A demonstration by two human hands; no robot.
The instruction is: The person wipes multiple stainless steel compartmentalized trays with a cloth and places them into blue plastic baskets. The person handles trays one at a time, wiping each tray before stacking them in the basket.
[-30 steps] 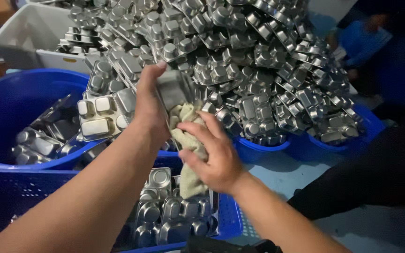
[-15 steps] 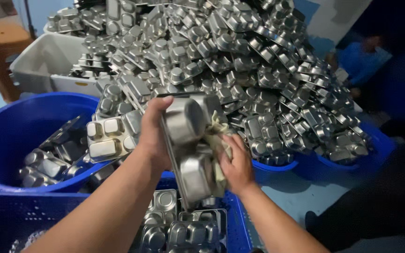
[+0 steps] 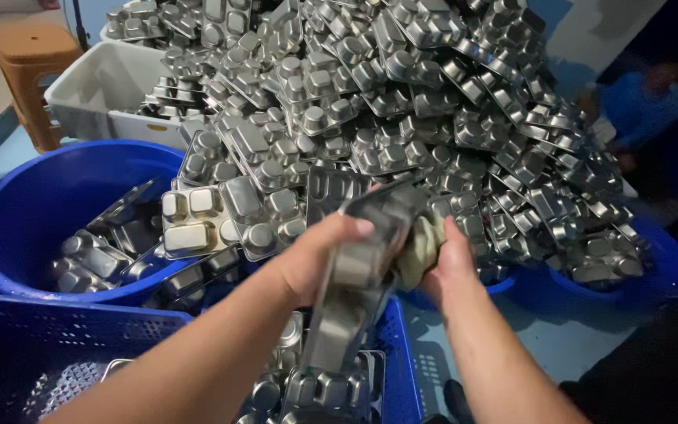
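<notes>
Huge heap of steel compartment trays [image 3: 402,102] filling the back; big round blue tub [image 3: 33,212] at left with more trays inside; blue slatted crate [image 3: 41,345] down front, trays stacked in it too. Held tray [image 3: 359,275] up on edge over the crate, between both hands. Best kept firmly pinched so the rag gets into each pocket. Left hand [image 3: 315,255] clenched around the tray's edge; right hand [image 3: 445,263] pressing a balled beige cloth [image 3: 421,243] against it, forearms angled inward.
</notes>
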